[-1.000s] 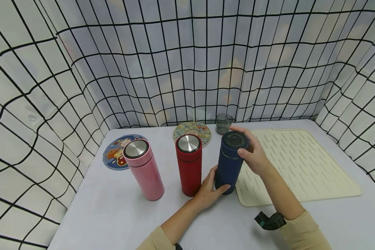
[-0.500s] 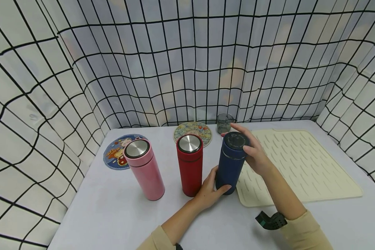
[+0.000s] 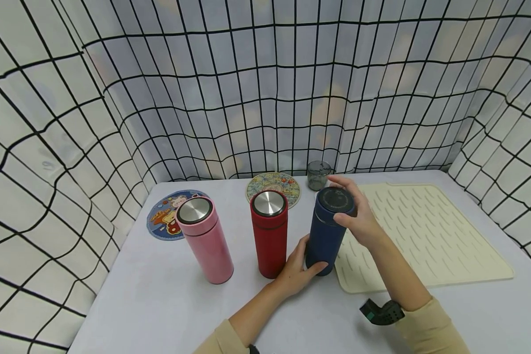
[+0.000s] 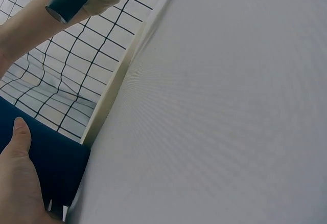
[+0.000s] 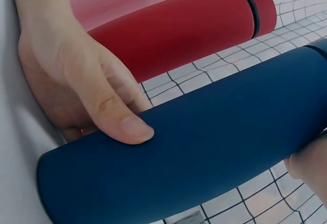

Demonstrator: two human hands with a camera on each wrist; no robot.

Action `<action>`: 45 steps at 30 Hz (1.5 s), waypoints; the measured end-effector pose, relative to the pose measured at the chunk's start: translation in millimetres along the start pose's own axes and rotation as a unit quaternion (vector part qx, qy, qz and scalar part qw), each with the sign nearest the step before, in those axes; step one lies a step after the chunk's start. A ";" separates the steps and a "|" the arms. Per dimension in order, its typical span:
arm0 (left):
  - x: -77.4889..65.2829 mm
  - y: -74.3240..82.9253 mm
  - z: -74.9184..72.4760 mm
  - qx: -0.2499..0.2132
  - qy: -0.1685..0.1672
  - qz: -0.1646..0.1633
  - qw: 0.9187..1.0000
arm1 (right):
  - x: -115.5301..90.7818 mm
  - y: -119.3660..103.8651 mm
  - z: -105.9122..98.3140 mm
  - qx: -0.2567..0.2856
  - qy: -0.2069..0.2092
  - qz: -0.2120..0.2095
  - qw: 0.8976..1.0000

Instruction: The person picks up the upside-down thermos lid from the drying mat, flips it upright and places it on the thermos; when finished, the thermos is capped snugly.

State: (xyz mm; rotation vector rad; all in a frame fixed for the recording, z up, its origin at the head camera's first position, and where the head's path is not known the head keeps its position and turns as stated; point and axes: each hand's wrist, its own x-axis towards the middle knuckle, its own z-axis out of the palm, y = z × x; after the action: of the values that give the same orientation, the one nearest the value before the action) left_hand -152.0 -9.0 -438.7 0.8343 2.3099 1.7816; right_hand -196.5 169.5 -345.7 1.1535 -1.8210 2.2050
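Observation:
A dark blue thermos with a round, dark-topped lid stands upright on the white table. Low on its body, my left hand grips it, the thumb lying across the near side, as the right wrist view also shows for the left hand. Up at the lid, my right hand holds it between the thumb in front and the fingers behind. A red thermos with a silver-topped lid stands just left of the blue one, close to my left hand. Farther left is a pink thermos, also silver-topped.
A cream ridged mat lies to the right of the blue thermos. Behind stand a small grey glass and a round patterned coaster. A blue cartoon coaster lies behind the pink thermos. Black netting encloses the table.
My right hand's fingers loosened and shifted round the blue thermos's lid half a second ago, and now its thumb is back across the lid's front. My left hand has stayed on the body.

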 end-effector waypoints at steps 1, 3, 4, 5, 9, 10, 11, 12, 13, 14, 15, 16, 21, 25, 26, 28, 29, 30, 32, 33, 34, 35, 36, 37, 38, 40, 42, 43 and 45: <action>-0.1 0.5 0.1 0.001 0.000 0.000 1.000 | -0.1 -0.1 -0.2 0.006 -0.005 0.000 1.000; -0.4 1.5 0.1 0.003 0.001 0.002 1.000 | -0.7 -0.2 -1.1 0.027 -0.023 0.001 0.999; -0.5 1.8 0.1 0.004 0.001 0.001 1.000 | -0.9 -0.2 -1.7 0.037 -0.033 0.003 0.999; -0.5 2.0 0.1 0.005 0.001 0.000 1.000 | -0.9 -0.2 -2.3 0.047 -0.042 0.005 0.998; -0.4 2.2 0.0 0.004 0.001 -0.001 1.000 | -1.1 -0.6 -3.8 0.056 -0.051 0.010 0.997; -0.3 2.3 0.0 0.004 0.001 -0.001 1.000 | -1.1 -0.6 -3.8 0.053 -0.047 0.010 0.997; -0.4 2.4 0.0 0.004 0.002 0.001 1.000 | -1.2 -0.4 -3.8 0.049 -0.042 0.009 0.998; -0.4 2.5 0.0 0.004 0.002 0.002 1.000 | -1.3 -0.2 -3.7 0.041 -0.035 0.007 0.998; -0.4 2.6 0.0 0.005 0.003 0.004 1.000 | -1.3 0.3 -3.5 0.036 -0.030 0.004 0.999; -0.3 2.6 0.0 0.005 0.004 0.006 1.000 | -1.3 0.6 -3.1 0.027 -0.025 0.001 0.999; -0.3 2.7 0.0 0.006 0.004 0.007 1.000 | -1.3 1.1 -2.8 0.016 -0.018 0.000 1.000; -0.3 2.7 0.1 0.006 0.006 0.008 1.000 | -1.3 1.4 -2.0 0.005 -0.011 -0.001 1.000; -0.3 2.6 0.6 0.007 0.006 0.006 1.000 | -2.5 2.8 0.3 0.007 0.004 0.006 1.000; -0.1 3.4 0.6 0.006 0.003 -0.002 1.000 | -3.8 3.7 -0.1 0.051 -0.017 0.008 0.999; 0.0 3.3 0.5 0.007 0.002 -0.003 1.000 | -3.9 4.3 -0.4 0.057 -0.025 0.008 0.998; 0.3 2.2 0.3 0.004 -0.001 -0.003 1.000 | -3.8 5.2 -1.1 0.061 -0.038 0.004 0.997; 0.5 1.1 0.1 0.004 -0.002 -0.001 1.000 | -3.9 6.0 -1.6 0.061 -0.042 0.003 0.997; 0.6 -0.2 0.0 0.005 -0.003 0.002 1.000 | -4.1 6.2 -2.0 0.060 -0.043 0.002 0.997; 1.9 -8.6 1.2 0.000 -0.005 0.005 1.000 | -4.8 7.1 -2.2 0.062 -0.037 0.002 0.997; 2.7 -13.6 2.0 -0.002 -0.006 0.007 1.000 | -5.2 7.5 -2.2 0.062 -0.032 0.001 0.998; 3.6 -18.6 2.8 -0.003 -0.006 0.009 1.000 | -5.5 8.1 -2.3 0.062 -0.027 0.000 0.998; 4.5 -23.7 3.7 -0.004 -0.007 0.010 1.000 | -5.7 8.6 -2.4 0.063 -0.022 -0.001 0.998; 5.6 -28.9 4.7 -0.005 -0.007 0.012 1.000 | -5.5 8.8 -2.0 0.062 -0.018 -0.003 0.998; 6.6 -33.4 5.5 -0.003 -0.007 0.015 1.000 | -5.1 9.2 -1.6 0.061 -0.014 -0.004 0.998; 7.1 -36.0 5.7 -0.003 -0.006 0.022 1.000 | -4.9 9.5 -1.3 0.058 -0.012 -0.006 0.998; 7.8 -39.5 5.8 -0.002 -0.004 0.036 0.999 | -4.4 9.3 -0.5 0.056 -0.005 -0.007 0.998; 8.1 -41.5 5.8 -0.001 -0.002 0.050 0.999 | -4.1 8.5 0.3 0.061 -0.002 -0.004 0.998; 8.1 -42.0 5.7 -0.001 -0.001 0.055 0.998 | -4.3 8.5 0.3 0.064 -0.002 -0.002 0.998; 7.9 -43.0 5.6 -0.007 -0.001 0.058 0.998 | -4.8 7.4 0.8 0.070 0.001 0.003 0.998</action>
State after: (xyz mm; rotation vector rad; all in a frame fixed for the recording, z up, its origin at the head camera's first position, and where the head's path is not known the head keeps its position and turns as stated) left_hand -171.7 -7.3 -478.2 0.9862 2.2899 1.8379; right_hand -196.2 168.5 -354.5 1.1702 -1.6947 2.3696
